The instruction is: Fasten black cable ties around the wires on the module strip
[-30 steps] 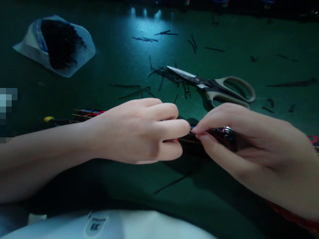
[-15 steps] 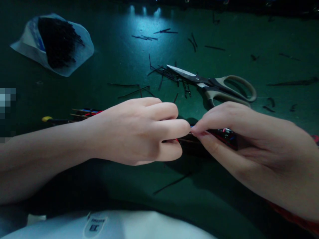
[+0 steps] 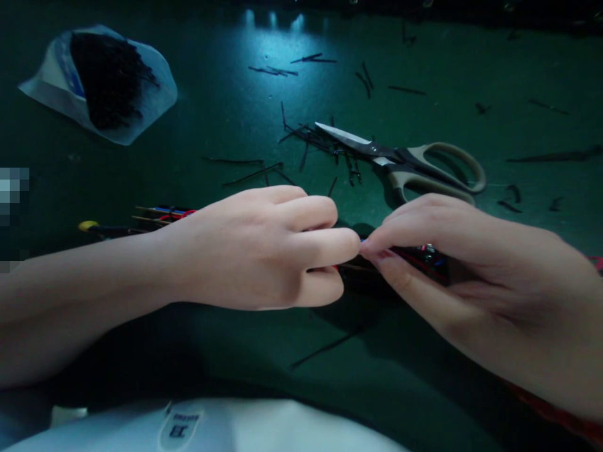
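My left hand point(image 3: 264, 251) is closed around a bundle of wires point(image 3: 160, 216) at mid-frame, its fingertips meeting my right hand point(image 3: 461, 276), which pinches the same bundle. Scissors point(image 3: 409, 166) lie above on the green tabletop point(image 3: 226, 113); a bag point(image 3: 101, 81) sits upper left.

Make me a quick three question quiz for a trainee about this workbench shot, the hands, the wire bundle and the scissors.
1. True or false: the scissors are in the right hand.
2. What lies inside the white bag at far left: A) black ties, B) red tape, C) screws?
3. Which hand closes around the wire bundle in a fist?

Key:
1. False; the scissors lie on the green table beyond both hands.
2. A.
3. The left hand; the right hand pinches the bundle with its fingertips.
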Tool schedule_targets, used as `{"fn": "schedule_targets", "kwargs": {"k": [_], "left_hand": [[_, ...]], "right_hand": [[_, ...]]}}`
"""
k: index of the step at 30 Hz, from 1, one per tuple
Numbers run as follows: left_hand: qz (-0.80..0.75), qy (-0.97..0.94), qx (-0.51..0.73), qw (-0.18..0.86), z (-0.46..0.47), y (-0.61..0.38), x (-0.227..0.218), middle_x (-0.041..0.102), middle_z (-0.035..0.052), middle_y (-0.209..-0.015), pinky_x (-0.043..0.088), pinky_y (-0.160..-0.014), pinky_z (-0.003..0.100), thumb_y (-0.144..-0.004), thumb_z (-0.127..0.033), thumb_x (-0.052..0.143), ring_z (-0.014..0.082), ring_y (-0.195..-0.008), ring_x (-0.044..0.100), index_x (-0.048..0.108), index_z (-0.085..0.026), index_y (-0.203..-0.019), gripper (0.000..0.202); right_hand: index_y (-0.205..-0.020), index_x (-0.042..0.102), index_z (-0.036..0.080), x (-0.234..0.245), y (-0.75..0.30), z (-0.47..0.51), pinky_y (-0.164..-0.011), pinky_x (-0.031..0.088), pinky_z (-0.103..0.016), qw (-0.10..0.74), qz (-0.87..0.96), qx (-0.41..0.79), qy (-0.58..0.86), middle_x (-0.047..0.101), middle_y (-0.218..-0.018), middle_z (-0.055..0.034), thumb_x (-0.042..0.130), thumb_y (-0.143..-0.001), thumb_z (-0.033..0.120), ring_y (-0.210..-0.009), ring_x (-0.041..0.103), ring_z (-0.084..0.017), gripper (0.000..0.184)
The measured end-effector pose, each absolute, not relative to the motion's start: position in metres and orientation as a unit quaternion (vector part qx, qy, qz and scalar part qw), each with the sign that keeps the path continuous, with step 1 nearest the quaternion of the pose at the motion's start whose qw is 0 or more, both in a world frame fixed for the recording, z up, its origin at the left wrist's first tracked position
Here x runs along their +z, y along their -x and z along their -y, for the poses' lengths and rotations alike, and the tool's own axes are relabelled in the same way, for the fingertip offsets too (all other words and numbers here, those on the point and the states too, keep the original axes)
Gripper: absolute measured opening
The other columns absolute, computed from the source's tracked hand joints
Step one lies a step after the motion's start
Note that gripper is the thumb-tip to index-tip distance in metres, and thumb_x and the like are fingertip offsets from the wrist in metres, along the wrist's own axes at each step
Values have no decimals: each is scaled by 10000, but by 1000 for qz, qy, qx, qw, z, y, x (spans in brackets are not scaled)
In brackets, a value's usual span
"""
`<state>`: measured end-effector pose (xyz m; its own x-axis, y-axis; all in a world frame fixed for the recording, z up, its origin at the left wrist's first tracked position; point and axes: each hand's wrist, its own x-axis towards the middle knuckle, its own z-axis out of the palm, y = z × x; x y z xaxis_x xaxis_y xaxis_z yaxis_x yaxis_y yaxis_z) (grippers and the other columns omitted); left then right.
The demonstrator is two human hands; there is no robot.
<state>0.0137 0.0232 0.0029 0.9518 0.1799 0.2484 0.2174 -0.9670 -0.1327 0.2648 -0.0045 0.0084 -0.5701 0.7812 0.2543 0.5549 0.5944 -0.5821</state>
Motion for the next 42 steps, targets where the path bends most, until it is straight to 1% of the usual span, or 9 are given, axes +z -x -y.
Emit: {"fn": "schedule_targets", "kwargs": {"k": [8,14,18,24,30,32,34,37,42], "left_hand": [[94,986,-109,82,-24,-14,4,707,5,-1048,576,-671,338,-1017,-186,562,198,-919,664,669,-232,-905,162],[92,987,-100,85,-25,-13,4,703,8,-1069,573,-655,352,-1038,-194,525,212,-916,656,660,-242,-926,182],[92,988,-93,82,-25,-13,3,688,3,-1093,567,-672,344,-1042,-211,507,198,-929,648,672,-253,-954,192],[87,989,-90,74,-26,-12,4,687,13,-1108,550,-660,375,-1027,-225,556,219,-922,633,657,-264,-958,129],[88,990,-93,67,-27,-13,4,692,10,-1091,542,-669,354,-1031,-244,561,205,-927,641,677,-263,-960,137],[91,989,-92,65,-27,-13,4,696,7,-1081,548,-675,349,-1035,-256,558,204,-931,644,684,-265,-945,155],[94,989,-93,61,-27,-14,4,698,8,-1078,558,-682,354,-1040,-261,548,212,-940,649,689,-268,-936,175],[95,989,-99,56,-27,-13,4,694,10,-1085,568,-687,352,-1055,-248,513,215,-952,654,685,-256,-955,199],[97,989,-89,70,-26,-12,4,684,0,-1091,569,-684,347,-1054,-239,516,202,-957,652,675,-262,-960,187]], "right_hand": [[-1009,673,254,10,-261,6,-745,576,-233,250,840,264,402,728,-923,27,614,-999,120,-812,680,-121,146],[-995,664,273,8,-262,7,-724,578,-248,258,838,269,400,722,-905,37,600,-997,134,-805,692,-133,153],[-1001,664,277,9,-263,9,-729,588,-258,247,839,262,408,723,-908,32,610,-997,148,-806,697,-142,140],[-1002,655,293,8,-262,6,-707,609,-294,252,839,259,407,735,-918,18,599,-988,141,-801,710,-174,163],[-1007,664,295,14,-262,8,-728,624,-303,231,842,255,415,746,-927,13,589,-988,136,-798,723,-180,177],[-1012,687,303,15,-263,10,-713,627,-326,228,841,248,424,748,-924,-1,605,-991,195,-810,730,-203,138],[-1026,718,317,13,-265,13,-691,628,-358,227,837,231,440,747,-923,-25,635,-990,302,-847,737,-243,92],[-1052,742,326,9,-271,18,-689,632,-386,232,836,210,451,742,-940,-54,665,-975,428,-904,735,-279,149],[-1069,740,320,6,-273,19,-683,637,-397,238,837,206,448,742,-955,-68,658,-978,440,-898,732,-277,171]]}}
